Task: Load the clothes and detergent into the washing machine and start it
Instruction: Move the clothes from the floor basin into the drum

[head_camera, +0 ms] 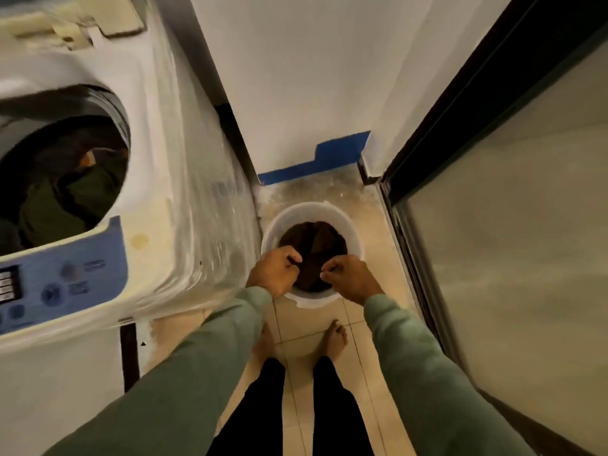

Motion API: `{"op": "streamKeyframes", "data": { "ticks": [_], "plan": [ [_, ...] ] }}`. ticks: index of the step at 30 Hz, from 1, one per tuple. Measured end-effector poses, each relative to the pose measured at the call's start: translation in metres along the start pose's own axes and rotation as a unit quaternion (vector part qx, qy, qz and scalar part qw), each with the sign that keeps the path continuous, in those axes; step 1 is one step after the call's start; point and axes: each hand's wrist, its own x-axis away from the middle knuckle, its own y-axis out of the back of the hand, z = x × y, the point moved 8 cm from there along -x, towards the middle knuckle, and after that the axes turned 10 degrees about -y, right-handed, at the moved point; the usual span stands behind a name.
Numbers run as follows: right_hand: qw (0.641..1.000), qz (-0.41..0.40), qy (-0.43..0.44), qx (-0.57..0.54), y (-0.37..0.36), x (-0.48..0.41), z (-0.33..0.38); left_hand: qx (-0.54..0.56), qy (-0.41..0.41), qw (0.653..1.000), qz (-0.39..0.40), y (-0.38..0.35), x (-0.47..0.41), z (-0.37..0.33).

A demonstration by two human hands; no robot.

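A white top-loading washing machine (154,179) stands at the left with its lid up; dark green and black clothes (65,195) lie in its drum. On the floor to its right sits a white bucket (316,210) holding a dark brown garment (314,241). My left hand (274,273) and my right hand (350,278) reach down over the bucket's near side, each pinching the brown garment's near edge. No detergent is in view.
The machine's blue control panel (62,281) faces me at lower left. A white wall with a blue painted strip (339,153) rises behind the bucket. A dark-framed glass door (493,225) closes the right side. My bare feet (334,337) stand on the tiled floor.
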Motion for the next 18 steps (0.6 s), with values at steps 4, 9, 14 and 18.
{"op": "streamKeyframes", "data": {
  "ticks": [4,9,14,18],
  "plan": [
    [0.999,0.008,-0.041,-0.006,-0.038,-0.052,-0.042,-0.001,0.013,1.0,0.02,-0.04,-0.032,0.048],
    [0.997,-0.003,-0.072,0.01,-0.077,-0.119,-0.086,-0.005,0.019,0.999,0.044,-0.086,-0.078,0.107],
    [0.998,-0.006,-0.062,0.029,-0.104,-0.191,-0.12,-0.015,0.028,0.998,0.05,-0.13,-0.123,0.165],
    [0.995,0.026,-0.089,0.045,-0.125,-0.255,-0.149,-0.037,0.051,0.997,0.051,-0.169,-0.158,0.21]
  ]
}}
